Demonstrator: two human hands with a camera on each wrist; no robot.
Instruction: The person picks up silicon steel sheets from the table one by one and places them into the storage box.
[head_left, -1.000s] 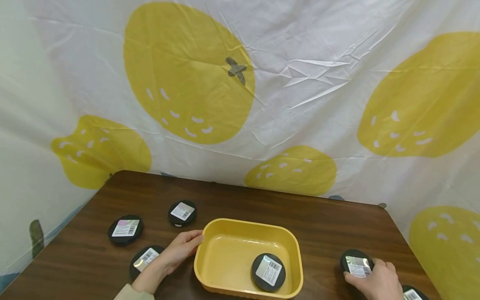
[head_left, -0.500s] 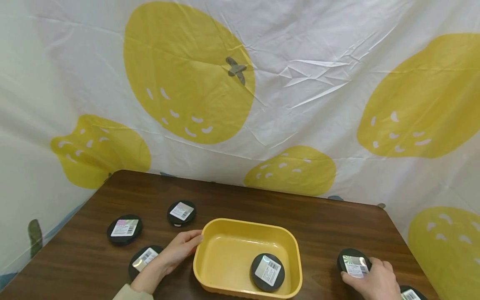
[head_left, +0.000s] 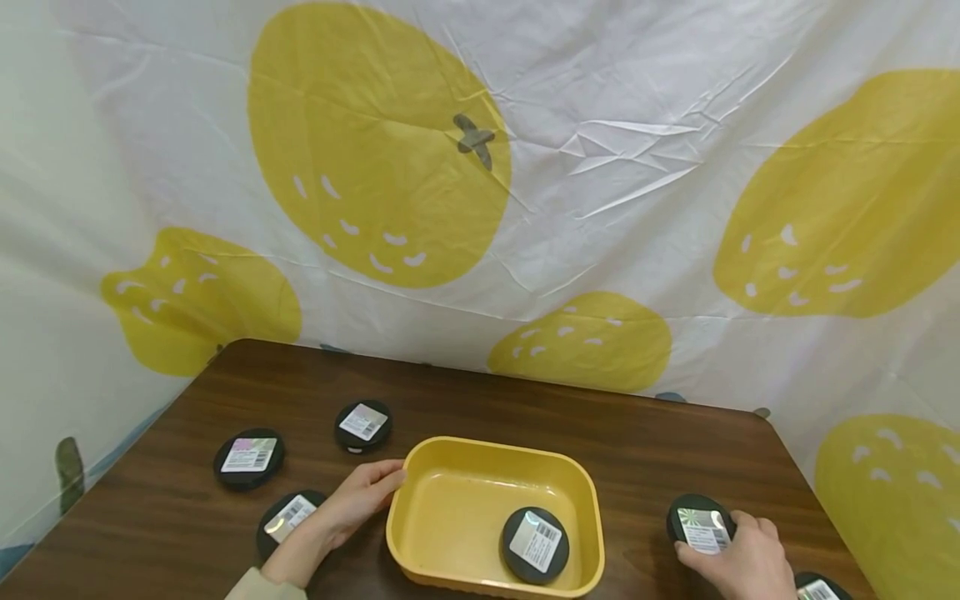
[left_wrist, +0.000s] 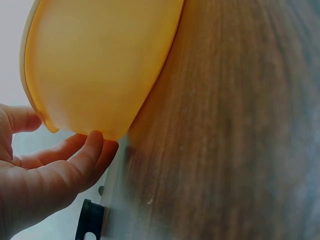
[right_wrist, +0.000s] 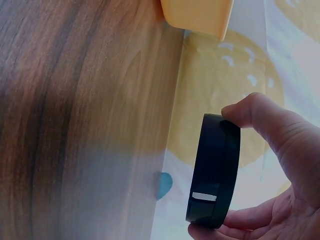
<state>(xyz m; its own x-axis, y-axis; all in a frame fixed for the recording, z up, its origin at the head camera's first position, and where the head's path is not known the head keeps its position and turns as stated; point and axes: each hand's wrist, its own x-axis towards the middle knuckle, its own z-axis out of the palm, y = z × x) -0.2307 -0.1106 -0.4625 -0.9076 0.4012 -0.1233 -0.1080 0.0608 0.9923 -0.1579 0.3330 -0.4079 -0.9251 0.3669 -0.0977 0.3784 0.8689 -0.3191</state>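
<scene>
A yellow plastic bin (head_left: 442, 521) stands on the table, and a flat round black container (head_left: 517, 554) with a white label lies in it at the right. My left hand (head_left: 360, 504) holds the bin's left end; in the left wrist view the thumb is at the rim and the curled fingers lie against the outer wall. Over at the right, my right hand (head_left: 750, 558) grips another flat round black container (right_wrist: 215, 170) by its edges, label up. In the right wrist view that container is raised off the table.
Three more round black containers, a far one (head_left: 363, 442), a left one (head_left: 232, 479) and a near one (head_left: 273, 546), lie left of the bin. Another container (head_left: 817, 590) sits beside my right hand, partly cut off. A lemon-print curtain (head_left: 450, 333) hangs behind the table (head_left: 637, 433).
The right hand and its gripped container have moved slightly left, toward the bin. The left hand stays at the bin's end.
</scene>
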